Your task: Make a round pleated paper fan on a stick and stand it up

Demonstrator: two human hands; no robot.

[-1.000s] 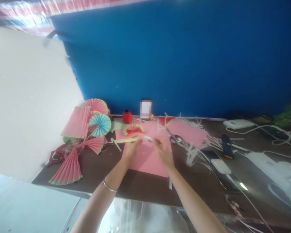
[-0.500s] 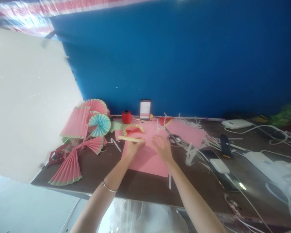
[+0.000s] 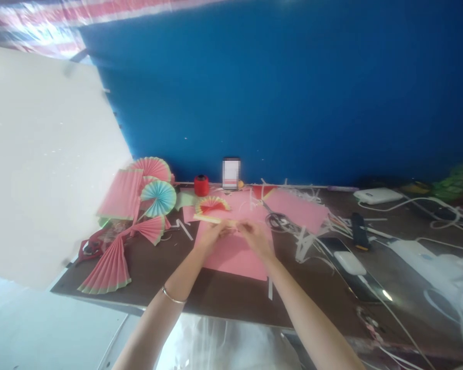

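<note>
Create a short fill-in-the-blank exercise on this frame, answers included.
From the left hand, a narrow pale-yellow strip juts toward the person's ____ side.
Beneath the right hand lies a large rectangular paper sheet coloured ____.
The short, dark-topped cylindrical spool farther back is mostly ____.
Missing words: left; pink; red.

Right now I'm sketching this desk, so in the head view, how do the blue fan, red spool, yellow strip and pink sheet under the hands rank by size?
Pink sheet
Blue fan
Red spool and yellow strip: too close in visible area to rank
</note>
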